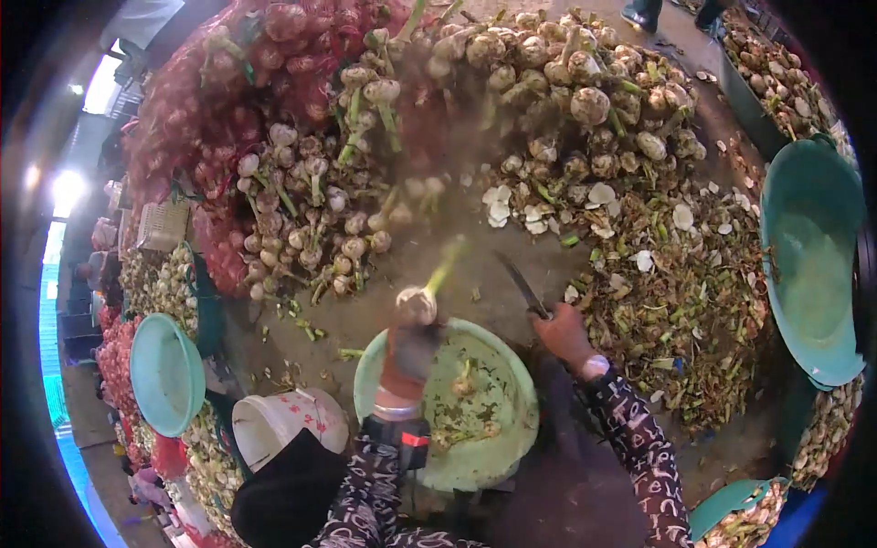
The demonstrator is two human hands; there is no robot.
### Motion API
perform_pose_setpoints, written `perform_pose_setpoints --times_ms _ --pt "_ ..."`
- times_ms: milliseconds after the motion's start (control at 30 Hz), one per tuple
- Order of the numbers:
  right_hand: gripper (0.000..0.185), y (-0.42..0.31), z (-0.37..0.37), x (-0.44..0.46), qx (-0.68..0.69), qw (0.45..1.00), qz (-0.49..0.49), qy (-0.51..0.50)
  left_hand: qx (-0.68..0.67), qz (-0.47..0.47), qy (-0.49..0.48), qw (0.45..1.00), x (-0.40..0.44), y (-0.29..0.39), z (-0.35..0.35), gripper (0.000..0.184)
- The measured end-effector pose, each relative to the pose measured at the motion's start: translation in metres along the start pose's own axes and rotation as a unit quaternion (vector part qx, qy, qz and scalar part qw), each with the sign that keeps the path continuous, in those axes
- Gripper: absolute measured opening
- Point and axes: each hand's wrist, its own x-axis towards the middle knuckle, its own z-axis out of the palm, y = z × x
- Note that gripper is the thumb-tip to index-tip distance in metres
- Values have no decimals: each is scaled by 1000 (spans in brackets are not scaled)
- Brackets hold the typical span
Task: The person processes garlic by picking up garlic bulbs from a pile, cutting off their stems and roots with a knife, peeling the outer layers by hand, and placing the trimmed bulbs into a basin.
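My left hand (409, 352) is closed around a garlic bulb (417, 305), whose green stalk points up and to the right. Under that hand lies a round green basin (525, 402) with a bulb and scraps in it. To the right, my right hand (565, 336) grips a knife (523, 285) by its handle, the dark blade pointing up and left. Blade and bulb are apart. Part of the left hand is blurred.
Heaps of garlic (585, 105) lie ahead, beside red mesh sacks (210, 110). Trimmings (676, 338) cover the floor at right, near a large green tub (808, 265). A white bucket (283, 425) and a pale green basin (167, 374) stand left.
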Motion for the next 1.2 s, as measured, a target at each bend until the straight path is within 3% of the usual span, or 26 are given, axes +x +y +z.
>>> perform_pose_setpoints --times_ms 33,133,200,233,300,367,400,433,467,500,533,600,667,733,767,833,900,967,1000,1067,1100,1133,1200 --pt "32 -18 -8 0 2 1000 -2 -2 11 25 -73 997 -1 -1 10 19" --pt "33 -82 -53 2 32 999 -34 20 -21 17 -51 998 4 -16 4 20" --pt "36 -118 -79 -1 279 942 -160 96 -17 14 -59 998 6 -20 8 22" --pt "36 -120 -76 -3 277 943 -157 98 -38 3 -71 997 4 -21 12 22" --pt "36 -123 -66 -2 140 983 -112 -49 -61 3 -89 994 -7 -12 24 22" --pt "34 -72 -43 6 -80 975 -69 -195 -31 -14 -125 992 -21 2 35 24" --pt "35 -33 -31 6 -80 980 -79 -164 54 -81 -104 990 -25 13 20 34" --pt "35 -19 -27 -2 -77 980 -80 -164 288 -86 -239 923 -22 34 27 42" --pt "36 -5 -23 -9 -74 980 -80 -163 505 -104 -354 781 -20 54 37 51" --pt "37 -17 -35 -18 -74 986 -8 -149 550 -165 -433 695 -13 55 28 60" --pt "38 -26 -44 -12 -78 988 55 -122 593 -157 -435 659 -8 65 29 62" --pt "40 -18 -38 -12 -84 984 43 -151 752 -43 -203 626 30 72 0 57" --pt "40 -12 -29 -11 -112 984 66 -118 759 154 -33 632 80 79 -4 58" --pt "41 -5 -19 -11 -76 988 65 -118 853 184 51 486 154 81 -65 57" --pt "41 -3 -15 -8 -37 990 61 -120 851 185 47 489 182 80 -82 57" --pt "41 -1 -10 -10 -35 990 72 -119 882 74 124 449 206 73 -91 57" --pt "40 -3 -10 -10 -34 989 79 -121 880 68 113 456 208 65 -94 56" --pt "38 -8 -15 -11 -1 993 25 -118 881 66 102 456 206 60 -98 56" --pt "38 -10 -16 -10 1 993 28 -118 877 203 19 435 205 53 -110 55" --pt "37 -17 -18 -9 29 998 -4 -61 850 332 -72 402 178 46 -100 55" --pt "37 -29 -23 -9 30 998 0 -62 723 197 -96 655 136 47 -55 51" --pt "35 -49 -30 -9 52 997 -25 -52 524 43 -108 844 101 48 -20 48" --pt "34 -86 -42 -11 77 995 -51 -42 538 58 -134 830 59 46 13 43"
